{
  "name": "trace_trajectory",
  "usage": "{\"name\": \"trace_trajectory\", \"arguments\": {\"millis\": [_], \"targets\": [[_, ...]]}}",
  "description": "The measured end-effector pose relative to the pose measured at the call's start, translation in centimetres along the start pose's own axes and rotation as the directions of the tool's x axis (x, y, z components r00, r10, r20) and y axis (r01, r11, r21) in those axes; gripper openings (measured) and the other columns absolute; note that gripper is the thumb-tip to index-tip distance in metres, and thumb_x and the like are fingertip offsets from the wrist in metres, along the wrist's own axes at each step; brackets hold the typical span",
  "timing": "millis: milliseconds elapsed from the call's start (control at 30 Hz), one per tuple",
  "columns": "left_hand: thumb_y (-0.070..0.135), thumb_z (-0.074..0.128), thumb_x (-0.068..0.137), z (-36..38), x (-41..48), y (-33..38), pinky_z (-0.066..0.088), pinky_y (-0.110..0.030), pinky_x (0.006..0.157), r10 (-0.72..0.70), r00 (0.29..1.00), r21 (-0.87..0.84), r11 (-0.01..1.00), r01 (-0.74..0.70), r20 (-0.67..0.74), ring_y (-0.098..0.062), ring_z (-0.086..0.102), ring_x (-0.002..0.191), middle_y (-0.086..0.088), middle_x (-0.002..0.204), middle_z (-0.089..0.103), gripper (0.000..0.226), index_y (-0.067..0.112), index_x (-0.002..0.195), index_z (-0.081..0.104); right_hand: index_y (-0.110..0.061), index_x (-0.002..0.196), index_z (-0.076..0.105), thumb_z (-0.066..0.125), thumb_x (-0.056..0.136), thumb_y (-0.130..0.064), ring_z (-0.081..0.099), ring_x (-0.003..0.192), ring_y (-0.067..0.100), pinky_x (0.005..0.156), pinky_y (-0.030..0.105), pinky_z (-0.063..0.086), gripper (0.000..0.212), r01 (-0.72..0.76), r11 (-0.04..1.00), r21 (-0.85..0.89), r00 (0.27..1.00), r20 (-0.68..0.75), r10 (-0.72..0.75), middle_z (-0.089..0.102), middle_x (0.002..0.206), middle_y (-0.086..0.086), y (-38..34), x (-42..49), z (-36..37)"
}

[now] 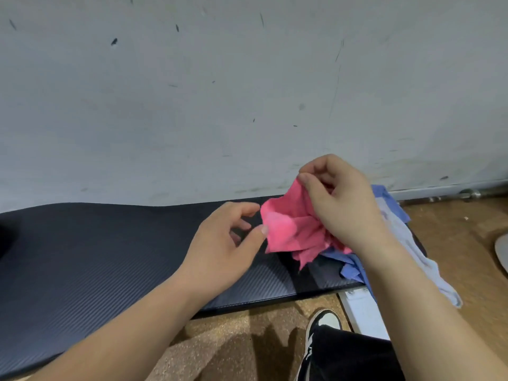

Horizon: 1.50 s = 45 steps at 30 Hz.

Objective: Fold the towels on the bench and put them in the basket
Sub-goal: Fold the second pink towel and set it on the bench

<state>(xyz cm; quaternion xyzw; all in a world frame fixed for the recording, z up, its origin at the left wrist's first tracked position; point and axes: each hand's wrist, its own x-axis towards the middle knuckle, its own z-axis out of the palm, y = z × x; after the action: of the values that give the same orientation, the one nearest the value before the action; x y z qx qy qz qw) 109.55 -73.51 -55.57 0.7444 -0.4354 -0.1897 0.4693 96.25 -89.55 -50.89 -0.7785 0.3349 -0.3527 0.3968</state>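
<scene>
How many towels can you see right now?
3. A pink towel pinched in the right hand, a blue towel bunched beneath it, and a pale towel draped over the right end of the bench. Others may be hidden.

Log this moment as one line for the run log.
pink towel: crumpled, held over bench | right hand: pinches its top corner | left hand: thumb at its edge, grip unclear | blue towels: heaped beneath | basket: not seen

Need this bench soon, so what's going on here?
A person is handling towels at the dark bench. The right hand pinches the crumpled pink towel by its top edge, holding it up; the left hand is at its left edge, thumb touching. A blue towel and a pale towel lie unfolded at the bench's right end. No basket shows.
</scene>
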Motion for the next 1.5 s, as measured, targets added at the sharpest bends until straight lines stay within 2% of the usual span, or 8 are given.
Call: {"name": "trace_trajectory", "arguments": {"millis": [233,467,633,800,1000,1100,1267,1500], "targets": [[0.037,0.077,0.082,-2.1,0.4,0.2,0.050,-0.029,0.101,-0.010,0.992,0.077,0.997,0.020,-0.123,-0.001,0.056,0.119,0.022,0.127,0.058,0.057,0.037,0.136,0.056,-0.012,0.095,0.070,0.067,0.097,-0.006,0.065,0.067,0.004,0.063,0.016,0.047,0.007,-0.005,0.957,0.291,0.972,0.226,-0.064,0.073,0.073,-0.002,-3.2,-1.9,5.1],[0.036,0.087,0.075,-5.8,0.8,-1.5,0.048,-0.029,0.058,-0.105,0.993,0.097,0.989,0.109,-0.048,-0.005,0.052,0.059,-0.001,0.070,0.063,0.032,0.015,0.078,0.062,-0.017,0.093,0.063,0.059,0.102,-0.005,0.041,0.056,0.009,0.051,0.020,0.033,0.015,-0.099,0.891,0.442,0.983,0.184,0.018,0.054,0.063,-0.001,-3.6,-1.1,7.6],[0.022,0.086,0.073,-9.8,0.3,-3.1,0.040,-0.019,0.050,-0.116,0.993,0.197,0.973,0.119,-0.029,0.000,0.048,0.051,0.004,0.060,0.062,0.024,0.020,0.073,0.062,-0.016,0.089,0.064,0.064,0.099,-0.014,0.030,0.050,0.010,0.047,0.024,0.023,0.011,-0.112,0.946,0.303,0.974,0.221,0.045,0.040,0.060,0.005,-3.4,-0.6,7.5],[0.012,0.075,0.072,-14.7,-2.3,-4.6,0.046,-0.025,0.053,-0.182,0.981,0.334,0.923,0.192,-0.060,-0.002,0.052,0.052,0.008,0.059,0.064,0.015,0.025,0.073,0.067,-0.027,0.090,0.079,0.083,0.078,-0.050,0.066,0.071,0.009,0.071,0.029,0.053,0.026,-0.019,0.997,-0.079,0.822,0.566,0.060,0.076,0.078,-0.007,-3.4,-0.7,6.5],[0.016,0.073,0.078,-19.5,-5.6,-6.2,0.044,-0.020,0.060,-0.172,0.944,0.366,0.890,0.272,-0.283,0.004,0.062,0.071,0.018,0.068,0.068,0.014,0.030,0.075,0.072,-0.014,0.076,0.066,0.070,0.096,-0.033,0.045,0.054,0.001,0.054,0.023,0.038,0.027,0.130,0.986,-0.101,0.889,0.452,-0.071,0.052,0.057,-0.009,-1.2,-0.7,7.1],[0.020,0.076,0.085,-20.8,-6.6,-6.9,0.046,-0.020,0.067,-0.170,0.930,0.290,0.918,0.269,-0.324,0.001,0.065,0.076,0.014,0.077,0.074,0.011,0.029,0.078,0.074,-0.016,0.079,0.060,0.062,0.102,-0.029,0.045,0.050,0.005,0.050,0.020,0.036,0.026,0.116,0.990,-0.084,0.940,0.331,-0.082,0.047,0.054,-0.013,0.1,-1.8,7.4],[0.018,0.072,0.096,-21.7,-7.5,-7.2,0.048,-0.027,0.066,-0.323,0.890,-0.214,0.941,0.264,-0.322,-0.011,0.063,0.072,-0.001,0.084,0.075,0.004,0.015,0.096,0.075,-0.020,0.079,0.055,0.056,0.105,-0.034,0.033,0.051,0.012,0.044,0.024,0.027,0.030,-0.137,0.969,0.205,0.976,0.194,0.097,0.037,0.055,-0.005,0.5,-3.7,7.4],[0.028,0.074,0.095,-21.1,-7.6,-5.7,0.052,-0.029,0.049,-0.371,0.857,-0.340,0.907,0.250,-0.359,-0.014,0.062,0.057,-0.003,0.075,0.070,0.013,0.015,0.096,0.072,-0.021,0.079,0.065,0.067,0.097,-0.041,0.044,0.071,0.018,0.064,0.033,0.034,0.027,-0.273,0.924,0.269,0.925,0.338,0.175,0.050,0.077,0.008,-0.8,-4.0,4.6]]}}
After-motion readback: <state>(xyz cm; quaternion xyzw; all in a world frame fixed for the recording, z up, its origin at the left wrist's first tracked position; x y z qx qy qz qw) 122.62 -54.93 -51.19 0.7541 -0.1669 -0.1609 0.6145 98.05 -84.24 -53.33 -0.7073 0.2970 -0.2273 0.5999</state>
